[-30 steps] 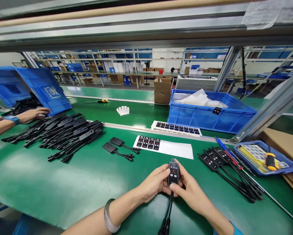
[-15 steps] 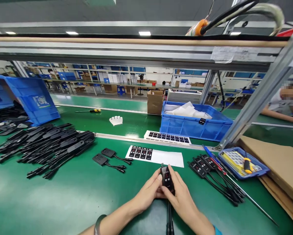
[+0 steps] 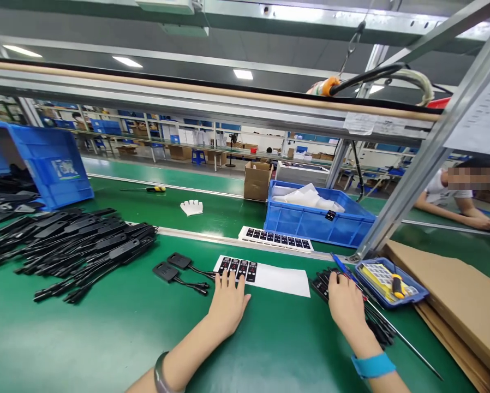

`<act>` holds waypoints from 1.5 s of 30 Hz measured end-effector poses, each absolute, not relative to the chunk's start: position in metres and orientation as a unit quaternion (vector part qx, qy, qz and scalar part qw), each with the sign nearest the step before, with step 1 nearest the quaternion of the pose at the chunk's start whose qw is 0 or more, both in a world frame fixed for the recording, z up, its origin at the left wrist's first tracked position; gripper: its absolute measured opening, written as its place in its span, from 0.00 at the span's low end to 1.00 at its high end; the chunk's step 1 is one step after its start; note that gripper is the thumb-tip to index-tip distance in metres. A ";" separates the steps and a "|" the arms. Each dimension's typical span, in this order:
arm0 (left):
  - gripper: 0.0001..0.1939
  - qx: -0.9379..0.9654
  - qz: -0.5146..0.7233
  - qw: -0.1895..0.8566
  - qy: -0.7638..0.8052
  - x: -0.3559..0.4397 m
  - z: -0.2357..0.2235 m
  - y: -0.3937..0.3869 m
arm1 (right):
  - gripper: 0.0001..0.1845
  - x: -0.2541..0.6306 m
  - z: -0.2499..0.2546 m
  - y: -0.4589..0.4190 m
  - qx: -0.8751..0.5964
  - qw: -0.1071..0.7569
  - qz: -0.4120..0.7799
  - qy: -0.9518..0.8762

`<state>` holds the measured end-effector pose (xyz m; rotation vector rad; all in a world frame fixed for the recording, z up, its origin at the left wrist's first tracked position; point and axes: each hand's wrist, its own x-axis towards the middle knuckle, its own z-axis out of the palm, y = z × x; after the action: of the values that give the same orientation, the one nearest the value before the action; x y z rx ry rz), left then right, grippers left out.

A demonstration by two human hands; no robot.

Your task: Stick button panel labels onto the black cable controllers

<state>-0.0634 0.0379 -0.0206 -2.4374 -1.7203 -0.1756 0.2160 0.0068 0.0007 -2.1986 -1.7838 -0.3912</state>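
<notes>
While left hand (image 3: 226, 311) has fingers slightly apart, nothing gripped, black labels (image 3: 243, 267) lie at and beyond fingertips on white sheet (image 3: 284, 279), long axes pointing away; left hand nearer. Right hand (image 3: 346, 301) covers controllers (image 3: 320, 284); grip hidden, cannot tell.

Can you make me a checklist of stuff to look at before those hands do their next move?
1. Left hand not holding anything: ok, fingers spread at the white sheet.
2. Black labels on the sheet: ok, four in a row, partly behind the fingers.
3. Plain black controllers nearby: ok, two lie to the left of the sheet.
4. Right hand gripping a controller from the right-hand group: cannot tell, the hand hides it.
5. Long metal rod well away from that group: not ok, it lies right alongside.
</notes>
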 end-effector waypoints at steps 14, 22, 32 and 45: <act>0.22 -0.814 -0.088 0.055 -0.572 -0.064 -0.025 0.035 | 0.10 0.095 -0.020 0.096 -0.575 0.299 0.044 -0.760; 0.15 -0.781 -0.139 0.058 -0.606 -0.082 -0.003 0.057 | 0.11 0.107 0.014 0.026 -0.510 0.434 0.096 -0.737; 0.29 -0.554 -0.215 0.077 -0.801 -0.180 0.032 0.098 | 0.12 0.143 -0.015 -0.011 -0.552 0.499 0.140 -0.653; 0.33 -0.487 -0.062 -0.068 -0.869 -0.216 0.033 0.088 | 0.10 0.141 -0.014 -0.015 -0.511 0.486 0.130 -0.697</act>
<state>-0.2161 0.0884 0.0334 -1.5980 -2.8535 -0.2028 0.1411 -0.0151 -0.0137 -1.2436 -1.6949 0.3159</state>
